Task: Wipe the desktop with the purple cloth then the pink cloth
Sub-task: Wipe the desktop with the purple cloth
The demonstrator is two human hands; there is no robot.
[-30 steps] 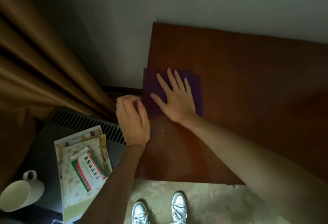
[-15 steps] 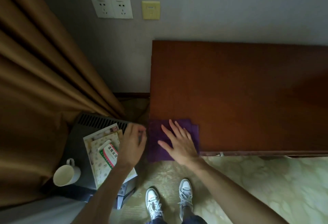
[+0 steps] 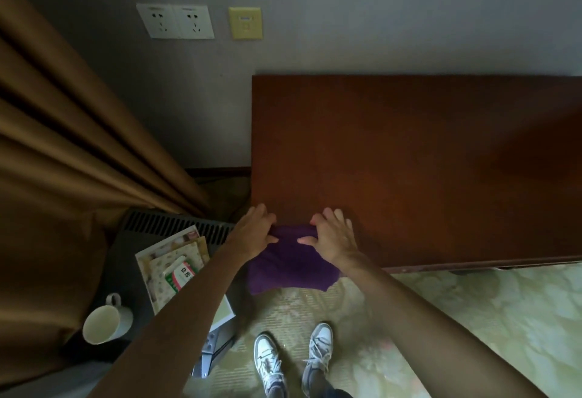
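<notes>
1. The purple cloth point(image 3: 291, 263) is lying at the near left corner of the bench point(image 3: 425, 161), its upper edge bunched on the wood and its lower part hanging over the bench's front edge toward the floor.
2. The left hand point(image 3: 255, 235) is gripping the cloth's upper left edge just beside the bench's left corner, with the thumb and curled fingers point(image 3: 271, 219) pinching the bunched fabric.
3. The right hand point(image 3: 332, 237) is gripping the cloth's upper right edge on the bench top, its fingers point(image 3: 329, 214) bent over the fabric and its thumb pressing in from the near side.
4. The two hands are sitting close together, with a short ridge of gathered cloth showing between them.
5. A dark unit with a slatted vent point(image 3: 176, 227) is standing left of the bench, below the curtain point(image 3: 78, 145).
6. Printed booklets and a small medicine box point(image 3: 181, 274) are lying on top of that unit, left of the bench's near corner.
7. A white mug point(image 3: 105, 322) is standing on the same unit, farther left of the bench and nearer the person.
8. Two wall sockets point(image 3: 176, 21) and a yellow plate point(image 3: 245, 22) are sitting on the wall beyond the bench's far left corner.
9. White sneakers point(image 3: 293, 356) are standing on the patterned carpet in front of the bench.
</notes>
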